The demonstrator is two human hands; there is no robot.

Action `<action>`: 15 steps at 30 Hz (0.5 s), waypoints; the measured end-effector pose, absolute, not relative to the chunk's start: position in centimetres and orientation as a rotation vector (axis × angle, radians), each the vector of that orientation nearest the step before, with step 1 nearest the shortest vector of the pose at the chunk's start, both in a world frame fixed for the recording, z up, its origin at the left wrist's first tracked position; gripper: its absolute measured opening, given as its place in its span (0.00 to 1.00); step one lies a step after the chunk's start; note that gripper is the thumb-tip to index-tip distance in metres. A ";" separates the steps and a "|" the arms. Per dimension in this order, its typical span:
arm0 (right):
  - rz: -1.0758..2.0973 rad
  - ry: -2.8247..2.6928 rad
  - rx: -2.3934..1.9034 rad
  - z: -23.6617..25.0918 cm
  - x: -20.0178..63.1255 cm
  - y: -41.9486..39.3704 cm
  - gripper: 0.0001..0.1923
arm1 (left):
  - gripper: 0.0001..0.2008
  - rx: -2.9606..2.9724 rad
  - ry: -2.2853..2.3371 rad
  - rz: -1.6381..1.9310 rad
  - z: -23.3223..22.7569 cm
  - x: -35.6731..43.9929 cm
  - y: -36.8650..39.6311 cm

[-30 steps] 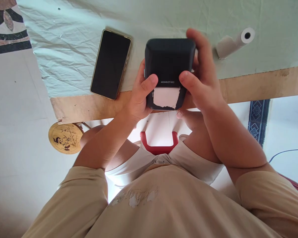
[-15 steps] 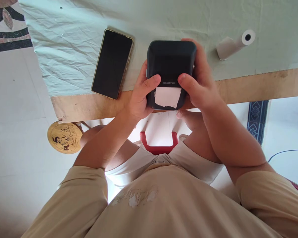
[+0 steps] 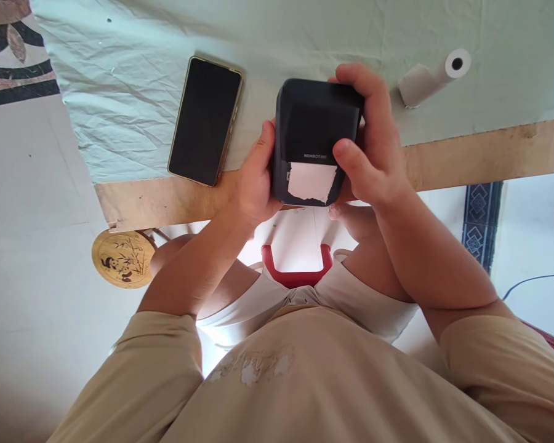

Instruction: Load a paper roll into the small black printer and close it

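Between my hands is a dark label printer (image 3: 321,120) marked NIIMBOT, held above the table's near edge. From its lower front sticks a piece of white label paper (image 3: 311,181) with a ragged edge. My left hand (image 3: 257,175) supports the printer's left side, thumb along the side and the other fingers hidden beneath. My right hand (image 3: 373,141) grips the right side, thumb close to the front face and index finger at the upper right corner. A phone (image 3: 205,120) with a dark screen lies left of the printer. To the right rests a white paper roll (image 3: 434,77), partly unrolled.
A pale green cloth (image 3: 133,92) covers the wooden table (image 3: 489,144), whose bare edge faces me. Below on the left stands a round wooden stool (image 3: 124,258) with a panda picture. A red frame (image 3: 298,278) shows between my legs, and a thin cable (image 3: 535,280) lies at right.
My left thumb has moved off the printer's front to its left side. The right index finger has risen to the upper corner, and the printer has turned slightly.
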State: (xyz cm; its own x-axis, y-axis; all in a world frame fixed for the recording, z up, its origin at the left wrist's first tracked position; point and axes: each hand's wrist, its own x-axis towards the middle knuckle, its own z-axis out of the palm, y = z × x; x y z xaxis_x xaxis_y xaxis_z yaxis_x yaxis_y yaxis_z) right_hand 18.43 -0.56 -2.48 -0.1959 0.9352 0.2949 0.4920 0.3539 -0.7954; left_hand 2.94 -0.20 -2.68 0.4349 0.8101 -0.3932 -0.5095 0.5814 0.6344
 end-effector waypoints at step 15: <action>0.323 -1.615 -1.314 -1.0 18.8 -1.2 0.23 | 0.17 0.478 0.674 0.854 -1.5 3.1 -0.4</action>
